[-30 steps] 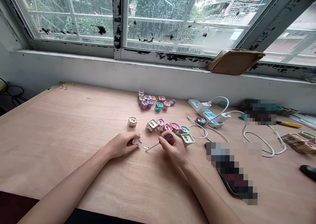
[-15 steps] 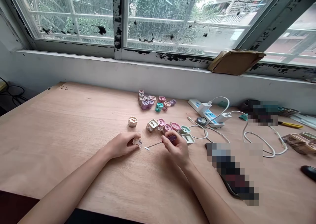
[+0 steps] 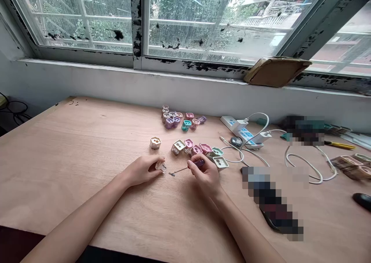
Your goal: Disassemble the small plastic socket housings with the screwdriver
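My left hand (image 3: 144, 171) pinches a small clear plastic piece (image 3: 163, 168) just above the wooden table (image 3: 130, 220). In my right hand (image 3: 206, 175) is a thin screwdriver (image 3: 182, 170) with a dark purple handle, its shaft pointing left. A small flat metal bit (image 3: 172, 174) sits at the screwdriver's tip, a short gap from the clear piece. Behind my hands stand a lone beige pentagonal case (image 3: 155, 142) and a cream one (image 3: 178, 147). Pink cases (image 3: 205, 149) and a pale green-rimmed case (image 3: 220, 163) lie close behind my right hand.
Farther back is a cluster of small purple, pink and teal pieces (image 3: 169, 123). A power strip (image 3: 243, 132) with white cables (image 3: 304, 166) lies to the right. A blurred phone (image 3: 269, 218), a black mouse (image 3: 361, 202), a yellow cutter (image 3: 339, 145) and more cases (image 3: 349, 166) are farther right.
The screwdriver tip has shifted very slightly left, toward the clear piece, and the metal bit looks turned. My right hand moved slightly left with it; my left hand keeps its hold.
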The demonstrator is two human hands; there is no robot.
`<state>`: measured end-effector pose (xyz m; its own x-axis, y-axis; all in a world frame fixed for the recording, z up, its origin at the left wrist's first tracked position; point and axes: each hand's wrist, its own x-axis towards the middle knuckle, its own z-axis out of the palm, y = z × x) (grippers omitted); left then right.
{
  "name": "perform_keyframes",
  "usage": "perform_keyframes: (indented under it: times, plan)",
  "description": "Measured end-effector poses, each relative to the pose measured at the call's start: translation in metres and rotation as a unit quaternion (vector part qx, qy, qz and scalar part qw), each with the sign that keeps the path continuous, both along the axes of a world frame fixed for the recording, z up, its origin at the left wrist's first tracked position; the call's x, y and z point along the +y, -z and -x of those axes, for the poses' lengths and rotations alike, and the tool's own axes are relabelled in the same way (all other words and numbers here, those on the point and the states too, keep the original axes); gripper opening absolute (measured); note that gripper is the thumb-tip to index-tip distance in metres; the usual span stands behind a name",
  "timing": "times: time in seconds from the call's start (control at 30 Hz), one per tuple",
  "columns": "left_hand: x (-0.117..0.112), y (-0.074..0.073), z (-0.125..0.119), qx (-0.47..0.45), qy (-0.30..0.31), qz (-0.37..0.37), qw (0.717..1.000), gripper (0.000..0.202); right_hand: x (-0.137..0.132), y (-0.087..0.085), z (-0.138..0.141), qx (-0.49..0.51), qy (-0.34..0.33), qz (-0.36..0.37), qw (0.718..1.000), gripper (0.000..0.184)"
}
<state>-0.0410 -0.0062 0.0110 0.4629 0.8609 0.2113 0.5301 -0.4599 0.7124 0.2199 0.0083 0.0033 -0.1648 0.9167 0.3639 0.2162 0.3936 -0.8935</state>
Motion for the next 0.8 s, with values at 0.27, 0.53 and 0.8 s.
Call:
perform_keyframes:
  times: [0.27, 0.53, 0.8]
  plan:
    - [0.0020, 0.0024, 0.0003, -0.006, 0.003, -0.002, 1.000, 0.029, 0.0028, 0.0009, 0.0004, 0.057, -0.003, 0.009, 0.998, 0.031]
    - [0.0009, 0.0023, 0.0006, -0.009, 0.003, 0.001, 1.000, 0.029, 0.0015, 0.0002, 0.0009, 0.068, -0.003, 0.009, 0.998, 0.031]
    - [0.0008, 0.0014, -0.0004, -0.015, 0.000, 0.005, 1.000, 0.028, -0.0002, -0.0047, 0.0023, 0.067, -0.016, 0.005, 0.998, 0.029]
